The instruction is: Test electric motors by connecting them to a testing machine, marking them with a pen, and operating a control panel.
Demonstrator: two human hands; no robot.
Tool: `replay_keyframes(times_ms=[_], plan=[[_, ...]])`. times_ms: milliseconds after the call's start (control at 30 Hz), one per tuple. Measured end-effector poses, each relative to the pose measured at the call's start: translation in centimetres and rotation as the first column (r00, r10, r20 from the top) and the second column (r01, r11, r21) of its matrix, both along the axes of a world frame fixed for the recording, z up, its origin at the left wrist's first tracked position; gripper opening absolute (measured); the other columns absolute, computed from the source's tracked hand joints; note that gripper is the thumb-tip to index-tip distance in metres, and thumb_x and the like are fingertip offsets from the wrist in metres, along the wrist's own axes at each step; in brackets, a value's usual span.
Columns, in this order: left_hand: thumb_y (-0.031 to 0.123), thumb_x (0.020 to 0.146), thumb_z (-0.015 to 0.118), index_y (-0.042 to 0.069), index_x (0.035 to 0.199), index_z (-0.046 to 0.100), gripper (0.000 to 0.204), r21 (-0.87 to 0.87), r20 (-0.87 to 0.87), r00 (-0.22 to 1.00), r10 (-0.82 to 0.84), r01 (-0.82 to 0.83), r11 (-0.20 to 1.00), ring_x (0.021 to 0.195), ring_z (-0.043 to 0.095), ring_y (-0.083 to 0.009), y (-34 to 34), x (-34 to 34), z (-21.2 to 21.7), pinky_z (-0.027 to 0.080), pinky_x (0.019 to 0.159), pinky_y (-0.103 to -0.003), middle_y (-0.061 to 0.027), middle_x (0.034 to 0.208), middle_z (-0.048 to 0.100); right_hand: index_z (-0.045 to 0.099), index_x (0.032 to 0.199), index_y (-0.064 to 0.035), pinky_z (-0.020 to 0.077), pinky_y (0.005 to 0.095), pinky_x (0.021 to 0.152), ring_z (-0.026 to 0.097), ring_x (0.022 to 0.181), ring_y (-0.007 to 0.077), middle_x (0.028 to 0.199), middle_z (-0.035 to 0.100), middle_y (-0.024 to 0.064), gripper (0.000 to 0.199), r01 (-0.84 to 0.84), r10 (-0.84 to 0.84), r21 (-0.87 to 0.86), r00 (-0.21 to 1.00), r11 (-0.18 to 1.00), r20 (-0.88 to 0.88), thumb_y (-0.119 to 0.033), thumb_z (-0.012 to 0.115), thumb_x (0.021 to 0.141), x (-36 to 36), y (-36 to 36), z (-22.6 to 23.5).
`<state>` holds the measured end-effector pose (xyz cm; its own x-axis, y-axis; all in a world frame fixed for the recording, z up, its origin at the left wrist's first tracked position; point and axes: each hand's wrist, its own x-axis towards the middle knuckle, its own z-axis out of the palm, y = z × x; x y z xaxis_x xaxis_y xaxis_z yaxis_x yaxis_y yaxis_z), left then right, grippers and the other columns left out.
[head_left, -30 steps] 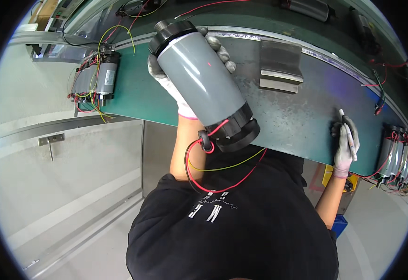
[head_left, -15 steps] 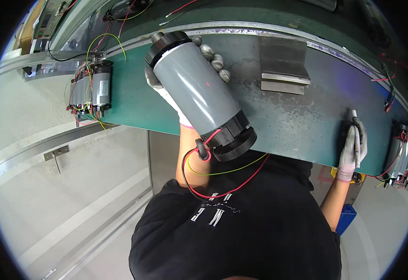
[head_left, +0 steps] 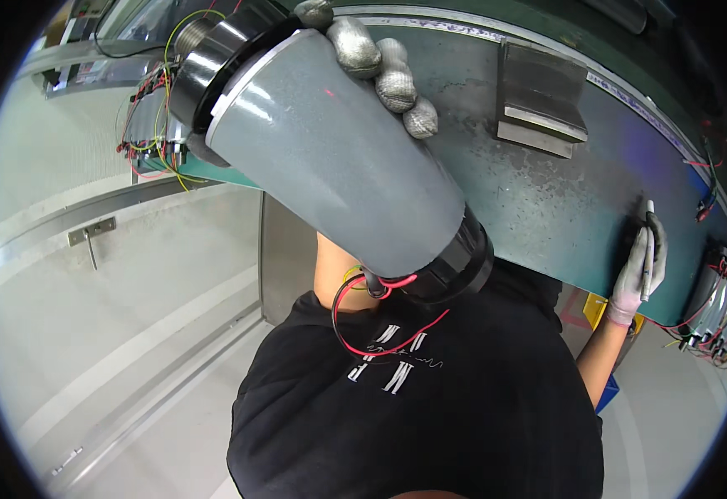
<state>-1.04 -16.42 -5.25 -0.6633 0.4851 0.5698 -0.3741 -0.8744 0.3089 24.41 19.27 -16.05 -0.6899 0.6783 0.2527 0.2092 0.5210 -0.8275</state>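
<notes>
A large grey cylindrical electric motor with black end caps is held tilted up close in front of me. My left hand, in a grey-tipped glove, wraps round its upper end; the palm is hidden behind the motor. Red, black and yellow-green wires trail from its lower end in front of my dark shirt. At the right, my gloved right hand rests at the bench's near edge, closed around a slim white pen whose tip points away from me.
A metal angle block stands on the worn green bench. More motors with wires lie in a group at the left and another group at the right. A metal rail borders the bench's far side. Loose leads lie far right.
My left hand has lifted the motor closer, so it looks much larger, and its upper end has shifted left. My right hand still holds the pen in nearly the same place.
</notes>
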Motion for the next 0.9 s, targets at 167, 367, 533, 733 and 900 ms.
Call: replay_keyframes(times_ms=[167,367,533,733,900], plan=[[0.044,0.108,0.06,0.011,0.148,0.049,0.053,0.013,-0.072,0.997,0.038,-0.037,0.999,0.109,0.061,-0.0294,-1.0,2.0,1.6,0.061,0.085,-0.046,-0.0088,0.125,0.061,0.068,0.136,0.0036,0.054,0.0275,0.095,0.066,0.106,0.0128,0.125,0.072,0.0088,0.03,-0.029,0.03,0.011,0.999,1.0,-0.024,-0.009,0.064,0.109,-0.1,-0.1,0.3],[0.042,0.108,0.061,0.012,0.151,0.046,0.054,0.008,-0.191,0.98,0.055,-0.054,0.998,0.112,0.061,-0.0284,-2.0,2.4,2.6,0.063,0.087,-0.046,-0.008,0.127,0.06,0.068,0.136,0.0027,0.054,0.0273,0.093,0.066,0.104,0.0121,0.123,0.073,0.0081,0.031,-0.045,0.047,0.056,0.998,0.997,-0.035,-0.012,0.064,0.109,0.0,-0.1,0.3],[0.041,0.107,0.064,0.012,0.156,0.042,0.061,0.027,-0.236,0.97,-0.059,0.067,0.997,0.117,0.057,-0.0275,-2.4,2.4,2.3,0.062,0.091,-0.044,-0.007,0.132,0.058,0.069,0.136,0.0025,0.0542,0.0275,0.092,0.066,0.104,0.0117,0.123,0.073,0.0075,0.031,-0.045,0.045,0.017,0.998,0.999,-0.032,-0.012,0.064,0.109,0.0,-0.2,0.3],[0.039,0.107,0.064,0.013,0.155,0.045,0.058,0.01,-0.111,0.994,0.004,-0.003,1.0,0.118,0.057,-0.0262,-2.1,3.1,2.0,0.06,0.094,-0.044,-0.0064,0.132,0.058,0.067,0.138,0.004,0.0538,0.0282,0.095,0.065,0.106,0.0131,0.124,0.073,0.0078,0.033,-0.043,0.043,0.026,0.999,0.999,-0.006,-0.011,0.063,0.109,0.0,-0.3,0.6],[0.038,0.106,0.064,0.013,0.152,0.049,0.054,-0.012,0.036,0.997,0.073,-0.073,0.997,0.118,0.058,-0.0255,-2.1,4.1,1.6,0.059,0.099,-0.045,-0.0063,0.132,0.059,0.067,0.138,0.0042,0.0534,0.0285,0.096,0.065,0.107,0.0132,0.126,0.073,0.0085,0.033,-0.037,0.037,0.039,0.999,0.999,-0.004,-0.011,0.063,0.109,-0.1,-0.3,0.7]])
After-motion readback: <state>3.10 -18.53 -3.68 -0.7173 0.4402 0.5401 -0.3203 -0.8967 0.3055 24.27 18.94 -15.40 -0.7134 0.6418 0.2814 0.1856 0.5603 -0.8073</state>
